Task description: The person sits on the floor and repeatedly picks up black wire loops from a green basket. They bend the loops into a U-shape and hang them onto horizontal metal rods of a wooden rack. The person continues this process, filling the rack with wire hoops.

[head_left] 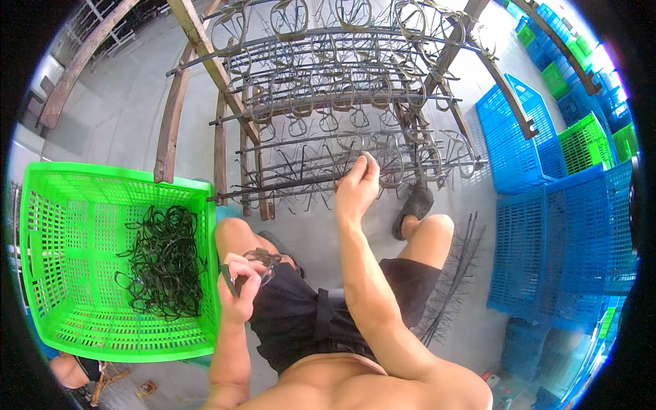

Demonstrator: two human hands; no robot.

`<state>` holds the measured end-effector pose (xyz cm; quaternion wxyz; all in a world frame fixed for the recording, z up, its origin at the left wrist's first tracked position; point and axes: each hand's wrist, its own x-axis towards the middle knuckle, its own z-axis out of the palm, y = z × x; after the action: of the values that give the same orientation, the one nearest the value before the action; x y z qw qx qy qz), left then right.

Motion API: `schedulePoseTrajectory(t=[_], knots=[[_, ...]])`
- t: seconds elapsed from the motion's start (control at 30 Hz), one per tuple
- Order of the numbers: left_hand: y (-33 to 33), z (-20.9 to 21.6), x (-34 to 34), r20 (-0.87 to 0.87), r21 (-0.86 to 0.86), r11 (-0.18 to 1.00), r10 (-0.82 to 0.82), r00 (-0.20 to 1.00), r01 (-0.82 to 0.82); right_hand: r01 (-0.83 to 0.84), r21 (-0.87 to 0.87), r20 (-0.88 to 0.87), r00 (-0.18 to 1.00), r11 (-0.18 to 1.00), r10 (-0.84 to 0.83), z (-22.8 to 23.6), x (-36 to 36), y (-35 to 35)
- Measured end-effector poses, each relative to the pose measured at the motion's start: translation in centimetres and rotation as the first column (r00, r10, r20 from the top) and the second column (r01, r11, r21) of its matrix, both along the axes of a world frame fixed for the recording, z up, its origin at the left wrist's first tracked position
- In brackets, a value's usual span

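Over my left thigh, my left hand [239,283] is closed around dark eyeglass frames [263,258], whose rims stick out past the fingers toward the right. My right hand [357,188] reaches forward to the lower rods [294,181] of a rack. Its fingertips are pinched together among the hanging wire hooks and frames; what they grip is too small to make out. Many pale, clear-looking eyeglass frames [290,20] hang in rows on the upper rods. To my left, a bright green crate [61,205] holds a tangled pile of black eyeglass frames [164,266].
Wooden posts with notched ends [171,130] carry the rack's rods. Blue plastic crates [547,239] stand along the right side, with green ones [588,147] behind. A bundle of spiky hooked rods [454,280] lies on the floor by my right leg. Another person's arm shows at lower left.
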<state>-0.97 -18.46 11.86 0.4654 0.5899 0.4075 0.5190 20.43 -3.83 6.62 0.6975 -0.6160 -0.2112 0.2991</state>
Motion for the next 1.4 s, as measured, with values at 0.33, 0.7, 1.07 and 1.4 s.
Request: schedulePoseTrajectory(t=[0.33,0.7,1.07,1.4], knots=[[-0.7,0.1,-3.2,-0.197,-0.250,0.926,0.237,0.951,-0.283,-0.113,0.004,-0.120,0.986,0.994,0.112,0.7,0.2,-0.4],[-1.5,0.1,-6.9,-0.522,-0.341,0.866,0.149,0.840,-0.365,-0.094,-0.006,-0.153,0.984,0.996,0.092,0.5,0.0,0.0],[-0.6,0.2,-3.1,0.257,-0.399,0.905,0.268,0.928,-0.151,-0.180,-0.179,0.294,0.929,0.967,0.227,1.0,-1.5,-0.7],[0.6,-0.4,-1.0,0.424,-0.459,0.882,0.319,0.847,-0.103,-0.149,-0.213,0.528,0.814,0.966,0.242,0.2,-0.4,-0.6]])
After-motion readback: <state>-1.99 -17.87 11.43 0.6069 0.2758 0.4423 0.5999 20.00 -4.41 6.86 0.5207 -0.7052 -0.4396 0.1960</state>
